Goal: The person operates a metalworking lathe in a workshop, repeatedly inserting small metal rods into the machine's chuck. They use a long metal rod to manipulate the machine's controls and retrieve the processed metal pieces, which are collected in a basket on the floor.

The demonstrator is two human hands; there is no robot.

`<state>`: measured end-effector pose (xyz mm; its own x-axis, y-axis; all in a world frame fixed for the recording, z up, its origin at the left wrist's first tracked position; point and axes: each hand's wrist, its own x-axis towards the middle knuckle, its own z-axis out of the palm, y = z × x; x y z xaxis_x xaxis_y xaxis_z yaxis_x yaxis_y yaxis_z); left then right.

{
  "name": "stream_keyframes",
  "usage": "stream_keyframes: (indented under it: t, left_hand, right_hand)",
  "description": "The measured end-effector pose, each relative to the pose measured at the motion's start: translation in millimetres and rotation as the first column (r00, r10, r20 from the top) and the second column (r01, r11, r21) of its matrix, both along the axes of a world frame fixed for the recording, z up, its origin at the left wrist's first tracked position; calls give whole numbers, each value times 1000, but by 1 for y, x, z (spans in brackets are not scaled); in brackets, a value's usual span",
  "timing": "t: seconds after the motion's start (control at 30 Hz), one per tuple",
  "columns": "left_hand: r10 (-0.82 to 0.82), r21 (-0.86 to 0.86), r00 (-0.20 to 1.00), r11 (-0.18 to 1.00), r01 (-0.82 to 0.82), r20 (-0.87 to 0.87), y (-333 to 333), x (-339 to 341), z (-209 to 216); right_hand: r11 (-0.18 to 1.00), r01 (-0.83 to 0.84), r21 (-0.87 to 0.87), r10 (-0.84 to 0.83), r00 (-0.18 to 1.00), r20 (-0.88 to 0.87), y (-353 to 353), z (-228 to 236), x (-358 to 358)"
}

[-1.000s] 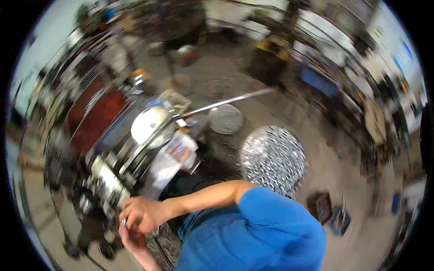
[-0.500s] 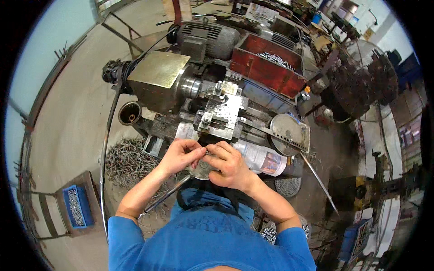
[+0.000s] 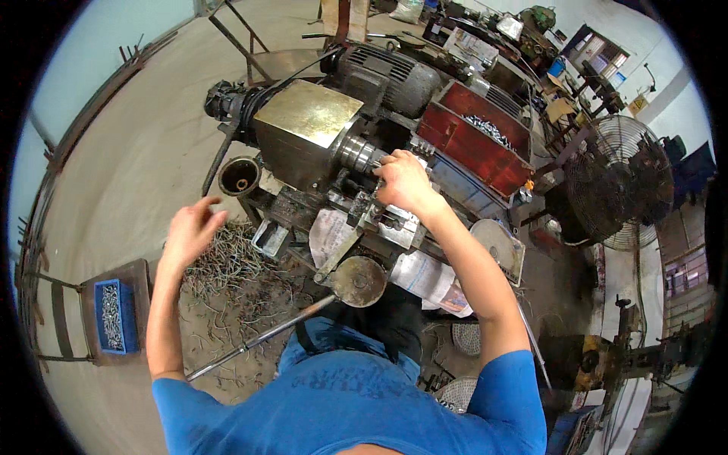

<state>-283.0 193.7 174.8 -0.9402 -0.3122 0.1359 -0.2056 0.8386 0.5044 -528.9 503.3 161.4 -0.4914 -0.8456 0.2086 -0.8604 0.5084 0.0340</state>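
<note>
My right hand [image 3: 406,180] reaches over the lathe's tool slide, fingertips pinched right at the end of the steel spindle [image 3: 359,154]. Whatever its fingers hold is hidden or too small to name. Below that hand lies the metal tool slide [image 3: 397,225], partly covered by my wrist. My left hand [image 3: 193,231] hangs in the air to the left of the machine, its thumb and fingers apart with nothing visible in them. Beneath it spreads a heap of curly metal shavings [image 3: 227,262]. Close to my body sits a round metal plate [image 3: 359,281] beside a long bar [image 3: 262,338].
Left of the lathe stands a round metal pot [image 3: 240,177]. A blue bin [image 3: 111,317] of small metal parts sits at far left. Behind the slide is a red box [image 3: 478,129] holding metal pieces. A large fan [image 3: 618,182] stands at right.
My hands were together in front of the slide and have parted. The right has moved forward to the spindle, the left out over the shavings. The view has shifted too.
</note>
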Motion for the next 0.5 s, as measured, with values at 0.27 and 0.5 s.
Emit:
stream_keyframes:
  t: [0.27, 0.5]
  left_hand:
    - [245, -147, 943, 965, -215, 226, -61, 84, -77]
    - [326, -140, 938, 941, -310, 115, -56, 79, -114]
  right_hand:
    - [992, 92, 81, -94, 995, 22, -19, -45, -38]
    - [993, 62, 101, -65, 997, 27, -22, -40, -37]
